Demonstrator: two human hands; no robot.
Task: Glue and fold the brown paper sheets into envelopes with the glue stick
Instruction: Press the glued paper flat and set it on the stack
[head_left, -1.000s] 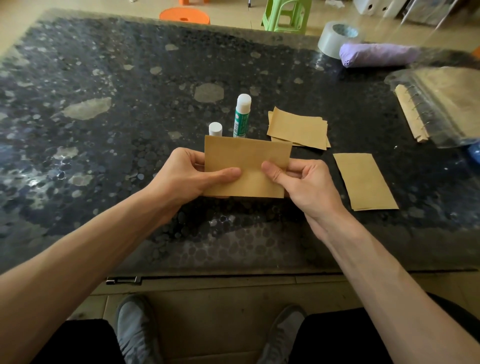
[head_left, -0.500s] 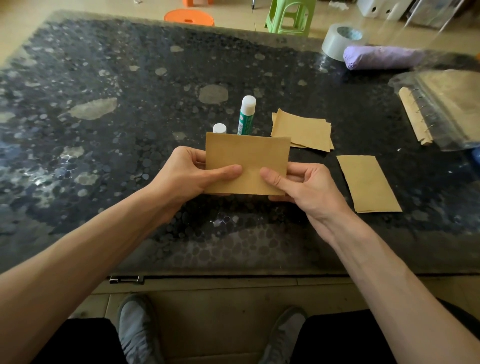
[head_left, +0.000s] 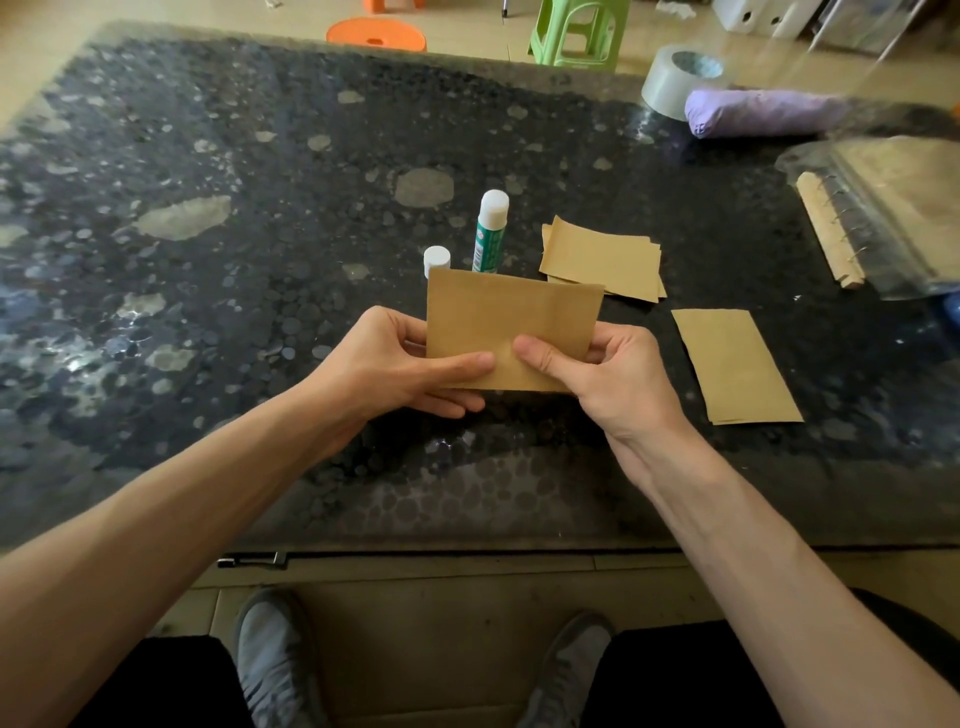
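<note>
We hold a folded brown paper (head_left: 511, 327), a smooth matte rectangle, tilted up over the near middle of the glossy, dark speckled table (head_left: 260, 208). Our left hand (head_left: 395, 364) pinches its left edge, thumb flat across the front. Our right hand (head_left: 608, 374) pinches the lower right part likewise. Just beyond stand a green-and-white glue stick (head_left: 489, 234) and a small white cap (head_left: 436, 260). To the right lie loosely stacked brown sheets (head_left: 602, 257) and, nearer, a flat envelope (head_left: 735, 364).

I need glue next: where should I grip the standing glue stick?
Pinch the glue stick at its green barrel, from the right and above: it stands upright, the white cap crowds its left, the held paper hides its base, and only flat sheets lie to its right.
</note>
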